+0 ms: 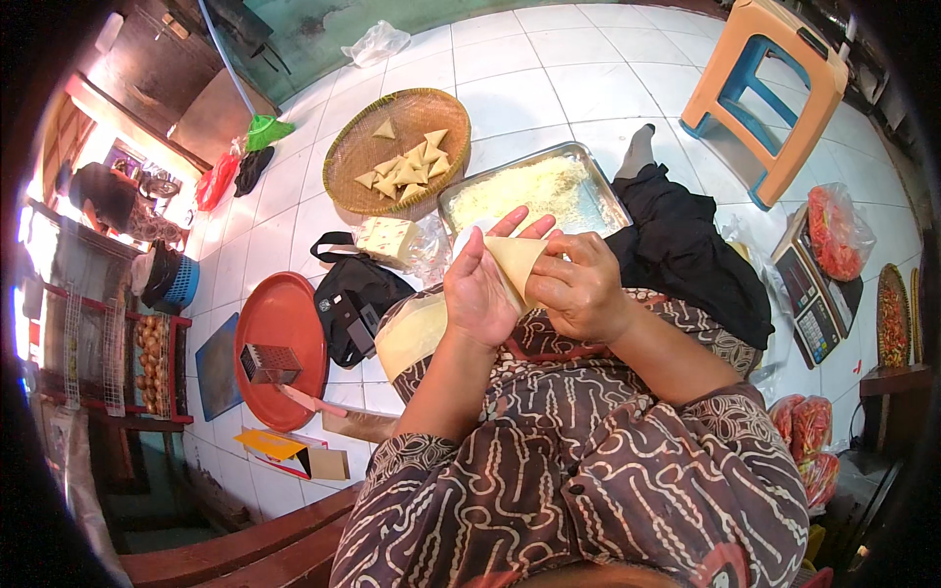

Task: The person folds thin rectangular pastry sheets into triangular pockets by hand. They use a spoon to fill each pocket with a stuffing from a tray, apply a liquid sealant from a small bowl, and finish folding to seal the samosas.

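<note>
A pale dough wrapper (519, 259), folded into a cone shape, is held over my lap. My left hand (478, 298) supports it in the palm with the fingers extended behind it. The fingers of my right hand (581, 287) pinch its right edge. Just beyond is a metal tray (612, 192) holding pale grated shreds (514, 192), probably cheese. To its left, a round woven bamboo tray (349, 158) carries several folded triangles (412, 175). More wrapper sheets (413, 334) lie on my left thigh, partly hidden by my arm.
Left of me are a black bag (349, 301), a partly wrapped pale block (386, 239), and a red basin (276, 312) with a metal grater (270, 364) and a pink-handled knife (312, 400). A digital scale (809, 309) and a plastic stool (779, 147) stand to the right.
</note>
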Available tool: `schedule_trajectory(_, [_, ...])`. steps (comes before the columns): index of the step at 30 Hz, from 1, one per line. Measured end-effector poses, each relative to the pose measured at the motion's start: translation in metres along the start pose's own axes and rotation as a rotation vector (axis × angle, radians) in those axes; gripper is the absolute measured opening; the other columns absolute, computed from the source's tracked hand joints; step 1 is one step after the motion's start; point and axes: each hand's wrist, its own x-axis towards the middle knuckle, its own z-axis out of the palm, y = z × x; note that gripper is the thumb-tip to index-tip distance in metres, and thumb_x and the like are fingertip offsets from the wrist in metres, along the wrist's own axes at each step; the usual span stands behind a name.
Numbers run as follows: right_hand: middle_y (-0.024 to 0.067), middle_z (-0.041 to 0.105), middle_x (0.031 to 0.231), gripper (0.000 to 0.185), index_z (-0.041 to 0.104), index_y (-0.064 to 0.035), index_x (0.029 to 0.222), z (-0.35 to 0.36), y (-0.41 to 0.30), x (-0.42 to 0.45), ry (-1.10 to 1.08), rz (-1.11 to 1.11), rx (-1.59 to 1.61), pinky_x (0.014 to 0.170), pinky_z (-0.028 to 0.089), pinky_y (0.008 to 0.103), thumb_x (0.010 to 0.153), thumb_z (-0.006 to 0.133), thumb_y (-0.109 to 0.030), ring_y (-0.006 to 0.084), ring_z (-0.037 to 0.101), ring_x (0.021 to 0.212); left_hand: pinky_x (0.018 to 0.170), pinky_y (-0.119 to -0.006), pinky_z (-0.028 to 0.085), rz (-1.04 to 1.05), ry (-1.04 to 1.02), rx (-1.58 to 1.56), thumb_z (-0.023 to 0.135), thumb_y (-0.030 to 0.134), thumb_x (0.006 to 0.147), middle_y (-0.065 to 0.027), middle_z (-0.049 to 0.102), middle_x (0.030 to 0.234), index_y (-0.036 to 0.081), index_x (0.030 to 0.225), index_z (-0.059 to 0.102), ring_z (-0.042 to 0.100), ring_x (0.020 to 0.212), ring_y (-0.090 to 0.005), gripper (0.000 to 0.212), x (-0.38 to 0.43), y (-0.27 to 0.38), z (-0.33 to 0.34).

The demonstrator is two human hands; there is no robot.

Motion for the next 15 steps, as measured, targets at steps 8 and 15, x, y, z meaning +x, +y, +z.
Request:
schedule_trajectory(8, [0.0097, 0.056, 0.086, 0.025, 0.056, -0.0051, 0.082, -0.011, 0.009, -0.001, 0.128, 0.185, 0.332, 0.071, 0.041, 0.0356, 0.057, 0.059, -0.01, 0.028, 0.052, 0.085, 0.101, -0.048, 0.028, 0.132, 0.085, 0.076, 0.032, 0.033, 0.092, -0.0241, 0.032, 0.133, 0.001, 0.13, 0.03, 0.031, 0.123, -0.038, 0.049, -0.002, 0.011, 0.005])
schedule_trajectory(15, [0.0018, 0.049, 0.08, 0.047, 0.044, -0.0009, 0.114, 0.019, 0.017, -0.005, 0.14, 1.061, 1.289, 0.067, 0.039, 0.0224, 0.068, 0.054, 0.001, 0.0085, 0.047, 0.077, 0.1, -0.046, 0.029, 0.215, 0.073, 0.177, 0.032, 0.032, 0.091, -0.0243, 0.037, 0.129, -0.001, 0.129, 0.031, 0.036, 0.12, -0.0359, 0.05, 0.013, 0.005, -0.002])
